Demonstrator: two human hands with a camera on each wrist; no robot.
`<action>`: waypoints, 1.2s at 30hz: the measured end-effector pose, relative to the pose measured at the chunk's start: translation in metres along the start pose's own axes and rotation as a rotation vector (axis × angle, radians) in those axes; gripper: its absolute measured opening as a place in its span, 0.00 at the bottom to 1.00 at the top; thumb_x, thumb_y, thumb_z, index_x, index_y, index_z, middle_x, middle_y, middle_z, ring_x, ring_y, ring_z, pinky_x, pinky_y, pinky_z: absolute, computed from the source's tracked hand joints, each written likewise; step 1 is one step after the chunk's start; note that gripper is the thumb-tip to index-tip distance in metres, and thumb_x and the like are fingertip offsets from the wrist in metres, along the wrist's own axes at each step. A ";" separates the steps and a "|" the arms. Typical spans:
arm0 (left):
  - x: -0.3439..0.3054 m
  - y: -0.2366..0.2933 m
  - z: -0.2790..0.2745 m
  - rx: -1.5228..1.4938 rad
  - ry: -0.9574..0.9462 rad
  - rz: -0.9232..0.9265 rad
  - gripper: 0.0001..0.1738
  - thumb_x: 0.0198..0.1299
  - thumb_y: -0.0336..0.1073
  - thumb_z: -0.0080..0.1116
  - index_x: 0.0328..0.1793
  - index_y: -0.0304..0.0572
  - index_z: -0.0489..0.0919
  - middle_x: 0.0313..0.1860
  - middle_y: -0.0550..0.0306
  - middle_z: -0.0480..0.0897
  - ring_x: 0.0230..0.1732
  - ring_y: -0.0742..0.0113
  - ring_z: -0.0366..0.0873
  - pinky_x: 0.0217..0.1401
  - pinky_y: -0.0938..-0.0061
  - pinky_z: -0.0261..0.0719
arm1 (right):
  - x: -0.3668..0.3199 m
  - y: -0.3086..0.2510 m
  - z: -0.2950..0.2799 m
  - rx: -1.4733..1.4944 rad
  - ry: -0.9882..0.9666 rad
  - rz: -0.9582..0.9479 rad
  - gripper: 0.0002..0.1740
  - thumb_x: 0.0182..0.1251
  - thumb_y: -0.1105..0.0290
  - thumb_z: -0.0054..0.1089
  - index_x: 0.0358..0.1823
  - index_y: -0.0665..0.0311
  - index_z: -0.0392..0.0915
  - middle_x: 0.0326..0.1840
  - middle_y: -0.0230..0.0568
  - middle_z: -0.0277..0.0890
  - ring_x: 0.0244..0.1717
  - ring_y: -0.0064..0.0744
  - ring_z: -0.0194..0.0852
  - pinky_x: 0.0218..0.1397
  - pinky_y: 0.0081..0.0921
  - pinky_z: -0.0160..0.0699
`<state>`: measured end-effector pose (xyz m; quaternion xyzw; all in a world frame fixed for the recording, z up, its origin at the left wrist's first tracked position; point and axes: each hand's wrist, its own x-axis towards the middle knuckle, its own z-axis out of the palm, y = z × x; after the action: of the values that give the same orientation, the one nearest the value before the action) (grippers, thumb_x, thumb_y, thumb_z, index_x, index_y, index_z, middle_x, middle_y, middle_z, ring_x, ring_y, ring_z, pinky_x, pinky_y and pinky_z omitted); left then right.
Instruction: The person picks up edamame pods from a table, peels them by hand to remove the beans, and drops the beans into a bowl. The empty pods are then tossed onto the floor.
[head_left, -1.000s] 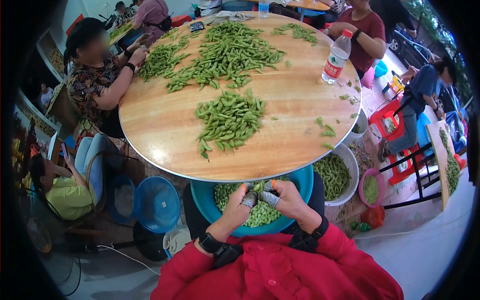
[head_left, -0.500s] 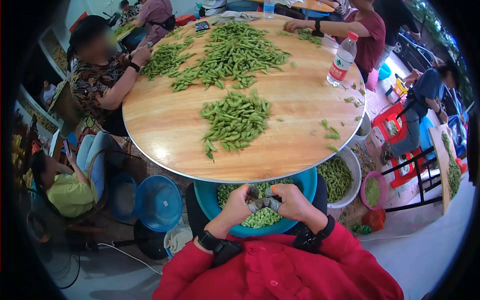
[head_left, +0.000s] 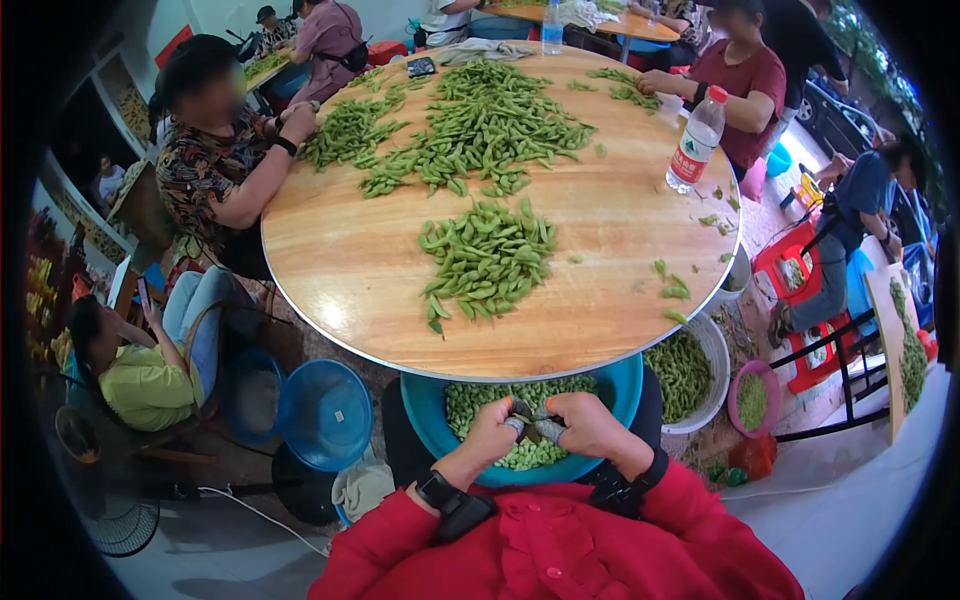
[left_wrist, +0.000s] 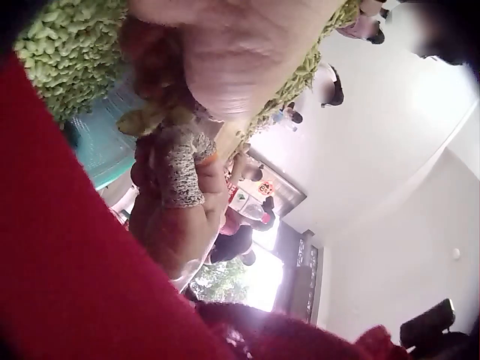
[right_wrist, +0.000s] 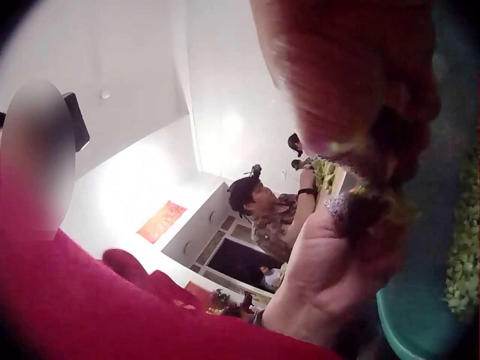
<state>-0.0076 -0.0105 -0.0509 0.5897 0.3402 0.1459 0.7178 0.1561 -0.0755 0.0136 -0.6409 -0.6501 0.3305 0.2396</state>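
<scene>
So, left hand [head_left: 490, 432] and right hand [head_left: 590, 425] are both pinching one pod [head_left: 530, 428] right over the teal basin [head_left: 622, 372] in the lap. Shelled beans [head_left: 480, 400] are already filling it nicely, but a big pile of pods [head_left: 487, 258] is sitting on the table [head_left: 620, 230], so I'm guessing plenty's left.

The table [head_left: 600, 300] overhangs the basin's [head_left: 425, 425] far half; its near half lies open.

Pinched between my left grip [head_left: 488, 433] and right grip [head_left: 592, 424], the pod [head_left: 527, 432] is mostly covered; I cannot tell its shape. The bench [head_left: 350, 290] edge hides the far rim of the basin [head_left: 424, 420]. In both wrist views my skin sits too close, all blur.
</scene>
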 end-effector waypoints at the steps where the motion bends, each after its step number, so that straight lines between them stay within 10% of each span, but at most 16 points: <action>1: 0.001 -0.003 0.000 0.130 0.002 0.050 0.08 0.53 0.25 0.45 0.39 0.38 0.73 0.28 0.63 0.74 0.26 0.78 0.67 0.27 0.82 0.66 | 0.000 0.004 0.003 -0.046 0.014 -0.009 0.06 0.44 0.70 0.53 0.23 0.65 0.71 0.22 0.51 0.70 0.28 0.53 0.69 0.31 0.41 0.67; 7: -0.018 0.054 -0.003 0.994 0.046 0.277 0.21 0.49 0.38 0.58 0.49 0.40 0.71 0.37 0.42 0.76 0.41 0.47 0.74 0.42 0.65 0.72 | -0.045 0.068 -0.043 -0.352 0.239 0.321 0.06 0.45 0.70 0.53 0.27 0.60 0.75 0.27 0.50 0.74 0.33 0.51 0.72 0.36 0.40 0.71; 11: -0.013 0.075 -0.027 0.952 0.236 0.554 0.11 0.48 0.32 0.54 0.39 0.39 0.76 0.31 0.50 0.76 0.34 0.52 0.74 0.36 0.64 0.73 | -0.095 0.110 -0.083 -0.464 0.469 0.553 0.08 0.46 0.75 0.55 0.29 0.70 0.72 0.24 0.56 0.71 0.28 0.50 0.73 0.31 0.37 0.68; 15: 0.018 0.102 -0.067 0.953 0.546 0.602 0.08 0.46 0.26 0.53 0.35 0.37 0.75 0.28 0.47 0.74 0.32 0.49 0.73 0.34 0.62 0.71 | -0.113 0.130 -0.078 -0.184 0.642 0.517 0.02 0.48 0.80 0.51 0.24 0.73 0.70 0.16 0.37 0.67 0.20 0.22 0.61 0.24 0.26 0.61; 26: 0.063 0.127 -0.106 1.351 0.529 0.356 0.08 0.43 0.27 0.55 0.32 0.37 0.75 0.30 0.47 0.75 0.37 0.49 0.74 0.38 0.61 0.72 | -0.052 0.037 -0.052 0.240 0.516 0.218 0.07 0.53 0.77 0.54 0.34 0.70 0.76 0.25 0.37 0.74 0.27 0.22 0.67 0.31 0.21 0.67; 36: 0.019 0.110 -0.046 0.078 0.409 0.425 0.10 0.48 0.25 0.62 0.37 0.33 0.74 0.30 0.61 0.79 0.31 0.77 0.74 0.35 0.82 0.74 | 0.012 -0.024 -0.039 0.576 0.344 0.022 0.11 0.58 0.72 0.53 0.41 0.70 0.75 0.35 0.38 0.78 0.35 0.21 0.70 0.38 0.21 0.69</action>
<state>-0.0026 0.0645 0.0440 0.6333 0.3520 0.3956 0.5644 0.1676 -0.0581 0.0556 -0.6001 -0.4731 0.3902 0.5136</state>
